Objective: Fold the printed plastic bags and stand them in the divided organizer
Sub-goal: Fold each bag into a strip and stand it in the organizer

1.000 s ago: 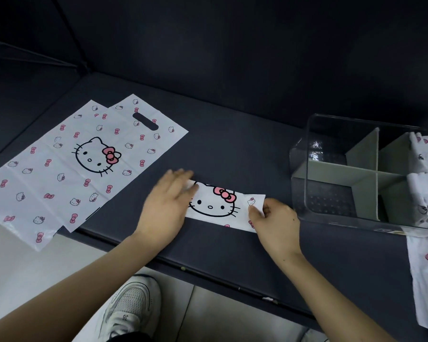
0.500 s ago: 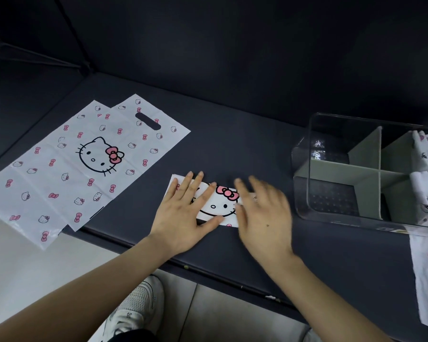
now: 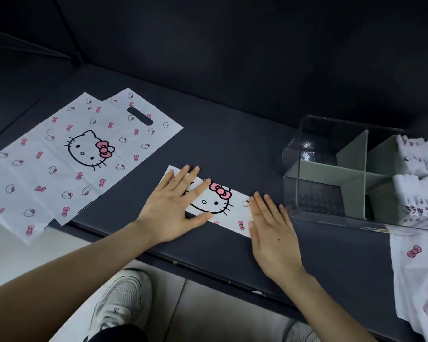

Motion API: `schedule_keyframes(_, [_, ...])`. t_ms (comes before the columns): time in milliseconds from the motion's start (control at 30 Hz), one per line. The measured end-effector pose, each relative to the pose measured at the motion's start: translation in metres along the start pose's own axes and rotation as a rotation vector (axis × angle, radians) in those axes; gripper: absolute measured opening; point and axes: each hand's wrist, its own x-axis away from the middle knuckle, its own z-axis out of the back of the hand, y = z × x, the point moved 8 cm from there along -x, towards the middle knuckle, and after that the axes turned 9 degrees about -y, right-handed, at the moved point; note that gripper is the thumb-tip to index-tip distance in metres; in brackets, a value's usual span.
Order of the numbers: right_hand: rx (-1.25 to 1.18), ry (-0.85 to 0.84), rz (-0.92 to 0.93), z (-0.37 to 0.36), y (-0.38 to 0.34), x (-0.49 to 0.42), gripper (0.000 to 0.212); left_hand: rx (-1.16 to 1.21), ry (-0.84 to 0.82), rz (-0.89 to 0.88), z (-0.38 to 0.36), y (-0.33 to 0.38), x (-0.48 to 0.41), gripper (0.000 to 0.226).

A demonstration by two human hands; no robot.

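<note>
A white bag printed with a cat face and pink bows lies folded into a narrow strip (image 3: 223, 206) on the dark table, near its front edge. My left hand (image 3: 176, 206) presses flat on the strip's left half, fingers straight and spread. My right hand (image 3: 269, 225) lies flat over the strip's right end, fingers straight. To the right stands a clear organizer (image 3: 331, 169) with grey-green dividers. Folded bags (image 3: 418, 183) stand upright in its two right compartments.
Unfolded bags (image 3: 67, 154) of the same print lie flat at the left, hanging over the table's front edge. More bags (image 3: 415, 272) hang over the edge at the far right. A dark wall rises behind the table. A white shoe (image 3: 121, 299) shows on the floor below.
My right hand swept left over the strip, then slid back to its right end. My left hand moved slightly right onto the strip and stays flat there.
</note>
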Motion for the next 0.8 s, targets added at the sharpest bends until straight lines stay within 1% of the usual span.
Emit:
schedule_keyframes(100, [-0.206,0.041,-0.077,0.018,0.008,-0.008,0.046,-0.035,-0.050,-0.121,-0.001,-0.006,-0.008,0.081])
schedule_keyframes(133, [-0.280,0.010,-0.119,0.019,0.010,-0.011,0.044,-0.055,-0.054,-0.163,0.000,-0.008,-0.011,0.080])
schedule_keyframes(233, [-0.394,-0.192,-0.276,0.008,0.011,-0.020,0.044,-0.104,-0.077,-0.260,0.003,-0.008,-0.019,0.076])
schedule_keyframes(300, [-0.426,-0.258,-0.329,0.006,0.011,-0.021,0.030,-0.110,-0.125,-0.290,0.002,-0.008,-0.022,0.078])
schedule_keyframes(367, [-0.401,-0.318,-0.326,0.009,0.007,-0.020,0.018,-0.094,-0.157,-0.305,0.003,-0.007,-0.024,0.079])
schedule_keyframes(433, [-0.359,-0.333,-0.311,0.010,0.003,-0.019,0.015,-0.067,-0.096,-0.318,0.013,-0.004,-0.023,0.075])
schedule_keyframes(500, [-0.325,-0.278,-0.293,0.014,0.000,-0.016,0.012,-0.014,0.044,-0.344,0.026,0.008,-0.013,0.062])
schedule_keyframes(533, [-0.335,-0.253,-0.292,0.016,-0.001,-0.013,0.010,0.048,0.128,-0.359,0.030,0.016,-0.005,0.054])
schedule_keyframes(567, [-0.399,-0.257,-0.301,0.014,0.000,-0.010,0.008,0.134,0.186,-0.372,0.030,0.024,0.006,0.048])
schedule_keyframes(600, [-0.535,-0.288,-0.336,0.010,0.001,-0.005,0.007,0.235,0.204,-0.375,0.027,0.032,0.015,0.047])
schedule_keyframes(667, [-0.952,-0.381,-0.466,0.000,0.001,0.004,0.007,0.371,0.146,-0.364,0.011,0.046,0.029,0.058])
schedule_keyframes(733, [-1.321,-0.478,-0.632,-0.007,-0.003,0.014,0.010,0.356,0.097,-0.345,-0.002,0.053,0.033,0.073])
schedule_keyframes(800, [-1.594,-0.529,-0.774,-0.007,-0.008,0.020,0.015,0.388,0.080,-0.323,-0.004,0.053,0.031,0.075])
